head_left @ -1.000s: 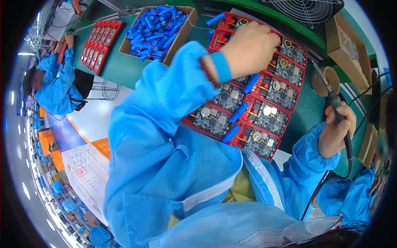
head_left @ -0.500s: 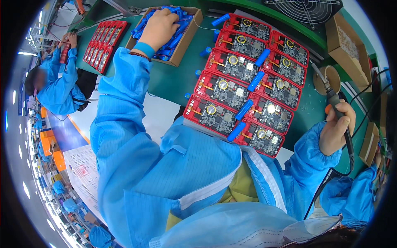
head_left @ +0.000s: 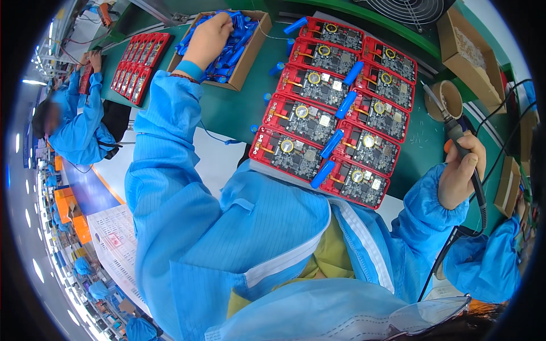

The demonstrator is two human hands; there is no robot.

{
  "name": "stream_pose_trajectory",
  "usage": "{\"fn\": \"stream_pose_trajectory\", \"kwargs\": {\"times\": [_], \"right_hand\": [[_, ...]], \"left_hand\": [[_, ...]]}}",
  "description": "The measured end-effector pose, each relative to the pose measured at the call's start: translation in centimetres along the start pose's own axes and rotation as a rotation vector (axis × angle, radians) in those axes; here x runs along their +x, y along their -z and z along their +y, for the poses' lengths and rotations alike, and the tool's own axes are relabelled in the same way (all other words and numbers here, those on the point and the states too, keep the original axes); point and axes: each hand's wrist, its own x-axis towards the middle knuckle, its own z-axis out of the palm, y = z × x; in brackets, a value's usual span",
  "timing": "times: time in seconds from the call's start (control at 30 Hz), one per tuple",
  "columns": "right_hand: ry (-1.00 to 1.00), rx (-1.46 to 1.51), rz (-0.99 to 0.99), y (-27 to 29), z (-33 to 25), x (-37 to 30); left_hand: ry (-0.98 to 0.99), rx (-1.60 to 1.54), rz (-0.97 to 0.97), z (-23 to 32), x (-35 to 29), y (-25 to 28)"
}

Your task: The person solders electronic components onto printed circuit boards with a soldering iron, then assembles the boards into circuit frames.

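My left hand (head_left: pixel 209 41) reaches over a cardboard box (head_left: pixel 255 52) full of blue cylindrical batteries (head_left: pixel 239 45). Its fingers are curled together above the pile, and whatever they hold is hidden. In my right hand (head_left: pixel 463 170) is a soldering iron (head_left: pixel 455 128), its tip pointing up and away from me. Between the hands lie two columns of red casings (head_left: pixel 272 153), each with a dark circuit board (head_left: pixel 314 120) and a round yellow-rimmed part. Several blue batteries (head_left: pixel 347 105) rest between the columns, and others stand along the left edge.
Right of the casings stand a round brown container (head_left: pixel 449 96) and a cardboard box with pale bits (head_left: pixel 469 57). A fan grille (head_left: pixel 406 8) is at the back. Left of the battery box lies another red casing set (head_left: pixel 139 65); a co-worker (head_left: pixel 79 122) sits beyond. The iron's cable (head_left: pixel 441 258) hangs right.
My left hand has drawn slightly left and toward the box's far-left part, its fingers more bunched. The view has shifted a little; the right hand still holds the iron.
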Motion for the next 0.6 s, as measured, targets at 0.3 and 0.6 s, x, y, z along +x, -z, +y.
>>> {"fn": "stream_pose_trajectory", "kwargs": {"times": [0.3,0.6], "right_hand": [[0.022,0.043,-0.001,-0.3,-0.4,0.2],[0.057,-0.005,-0.028,-0.6,-0.2,0.4]], "left_hand": [[0.055,0.109,0.165,-1.0,0.9,3.1],[0.106,-0.070,-0.155,0.5,0.1,0.6]]}}
